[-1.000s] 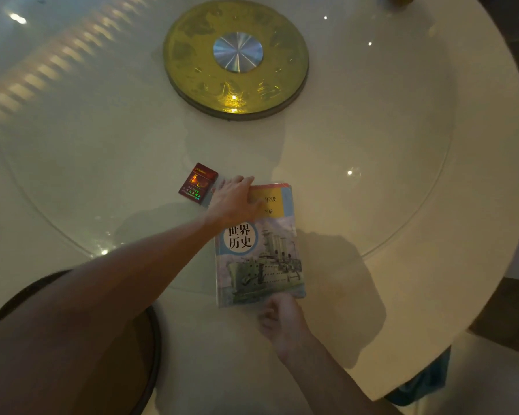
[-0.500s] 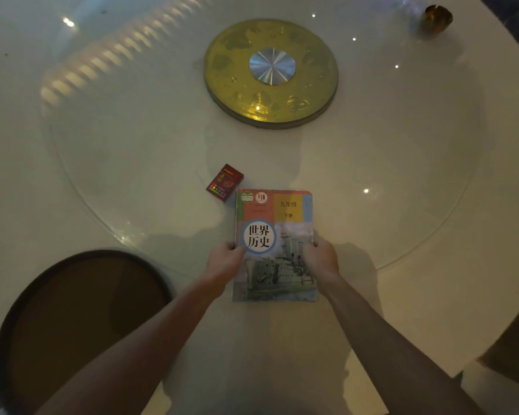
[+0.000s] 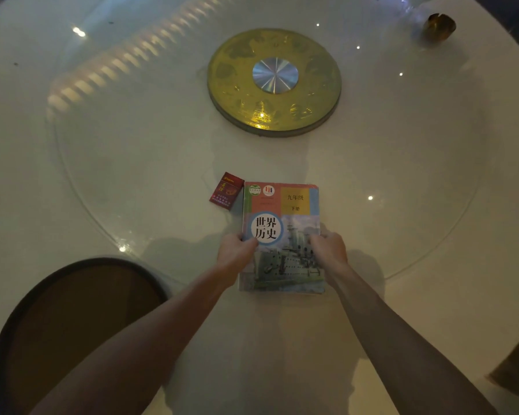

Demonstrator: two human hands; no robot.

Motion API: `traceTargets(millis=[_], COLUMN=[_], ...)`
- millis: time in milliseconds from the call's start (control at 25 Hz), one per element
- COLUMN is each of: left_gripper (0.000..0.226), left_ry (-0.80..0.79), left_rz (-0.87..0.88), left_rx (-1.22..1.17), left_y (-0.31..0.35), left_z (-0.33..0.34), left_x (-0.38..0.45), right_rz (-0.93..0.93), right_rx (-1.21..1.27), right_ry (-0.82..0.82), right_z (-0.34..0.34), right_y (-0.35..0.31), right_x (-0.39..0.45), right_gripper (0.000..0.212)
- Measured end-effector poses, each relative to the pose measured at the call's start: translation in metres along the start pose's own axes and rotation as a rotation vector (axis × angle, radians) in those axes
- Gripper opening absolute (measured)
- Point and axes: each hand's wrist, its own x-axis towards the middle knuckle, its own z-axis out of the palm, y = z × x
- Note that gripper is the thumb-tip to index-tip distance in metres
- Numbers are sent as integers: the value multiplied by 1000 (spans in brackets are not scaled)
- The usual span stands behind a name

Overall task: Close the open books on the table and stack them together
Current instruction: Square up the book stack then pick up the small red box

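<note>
- Closed book (image 3: 282, 235) lies flat on table (image 3: 402, 190).
- Left hand (image 3: 235, 253) grips its left edge; right hand (image 3: 330, 250) grips its right edge.
- Red pack (image 3: 226, 190) rests just beside the book.

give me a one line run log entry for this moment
phase: squaring stack | left hand: grips books left edge | right hand: grips right edge | top book: closed | red pack: beside, top left
</note>
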Motion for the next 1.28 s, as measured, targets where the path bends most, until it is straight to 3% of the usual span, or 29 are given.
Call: traceTargets(millis=[80, 160, 240, 280, 400, 480, 600, 720, 840, 1000, 1280], left_gripper=[21, 23, 39, 50, 81, 92, 77, 64, 58, 72, 53], left_ry=[5, 134, 362, 422, 361, 301, 304, 324, 309, 399, 519], left_rz=[8, 20, 15, 10, 27, 73, 148, 199, 267, 295, 265], left_rx=[29, 81, 125, 135, 168, 244, 348, 290, 152, 37, -18], left_y=[12, 21, 27, 30, 34, 29, 18, 11, 0, -34, -133], left_z=[-3, -9, -19, -26, -46, -55, -55, -59, -79, -130, -209], left_x=[8, 19, 35, 45, 71, 85, 93, 89, 77, 41, -35], right_rz=[12, -19, -191, -319, -671, -759, -788, -753, -841, -750, -761], right_rx=[-56, -187, -319, -329, -463, -645, -946, -1150, -1034, -713, -669], right_ry=[5, 85, 197, 174, -133, -279, -293, -315, -255, -367, -581], right_z=[-5, -5, 5, 14, 56, 86, 117, 136, 148, 180, 260], right_y=[-13, -29, -53, -67, -111, -136, -156, -154, -151, -145, -106], right_x=[4, 8, 12, 13, 16, 16, 19, 20, 16, -17, -115], right_gripper=[30, 38, 34, 34, 49, 52, 46, 48, 41, 35, 26])
